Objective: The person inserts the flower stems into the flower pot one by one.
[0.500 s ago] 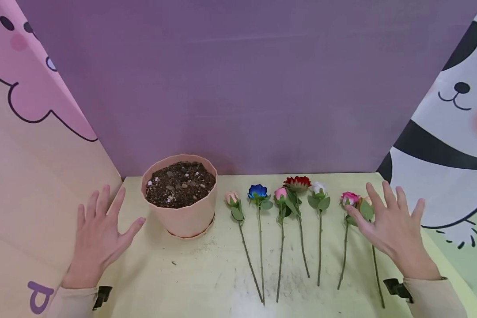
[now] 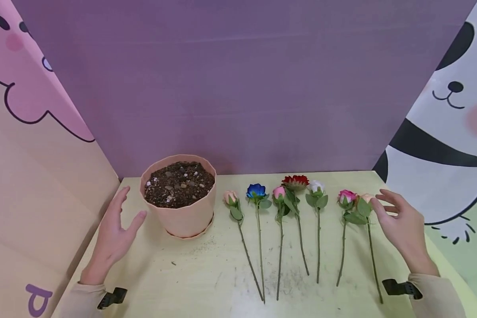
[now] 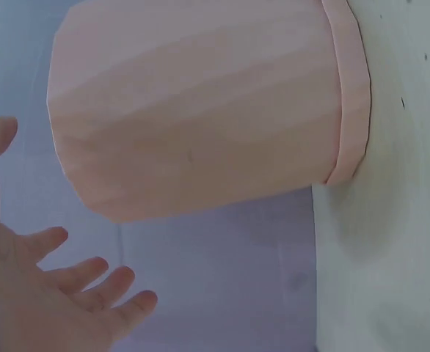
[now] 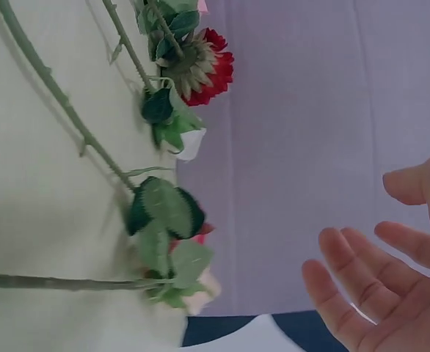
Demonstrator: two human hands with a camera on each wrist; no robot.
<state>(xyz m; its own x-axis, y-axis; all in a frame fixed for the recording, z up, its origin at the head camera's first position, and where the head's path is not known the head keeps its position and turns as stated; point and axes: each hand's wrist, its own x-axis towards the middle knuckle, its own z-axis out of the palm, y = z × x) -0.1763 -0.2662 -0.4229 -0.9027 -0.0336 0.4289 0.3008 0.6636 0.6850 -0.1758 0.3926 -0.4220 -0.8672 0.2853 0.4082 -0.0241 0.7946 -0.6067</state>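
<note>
Right grip (image 2: 401, 221): empty, thumb and fingers apart, fingers partly bent. It hangs just beside the peach flower (image 2: 367, 197), rightmost in the row; the right wrist view shows a gap between fingertips and bloom. Left grip (image 2: 113, 232): also empty, thumb spread from fingers, near the pot (image 2: 187, 218) but apart from it. Pot stands upright on its saucer (image 2: 208, 227), filled with soil (image 2: 179, 185). All seven flowers lie on the tabletop (image 2: 151, 287), blooms toward the purple backdrop (image 2: 242, 88).

Risks, as judged:
1. Peach and magenta flower (image 2: 346, 197) lie with leaves overlapping. Raising one could drag the other; cause, snagged foliage.
2. Pinching a bloom instead of a stem might bend or loosen the head.
3. Same snag likely where the red flower (image 2: 296, 182) overlaps the pink flower (image 2: 279, 192). Stems of the pale flower (image 2: 230, 197) and blue flower (image 2: 256, 191) meet at their near ends; a careless pull may roll both.
4. An inward sweep of the left grip could knock the pot off its saucer and spill soil.
</note>
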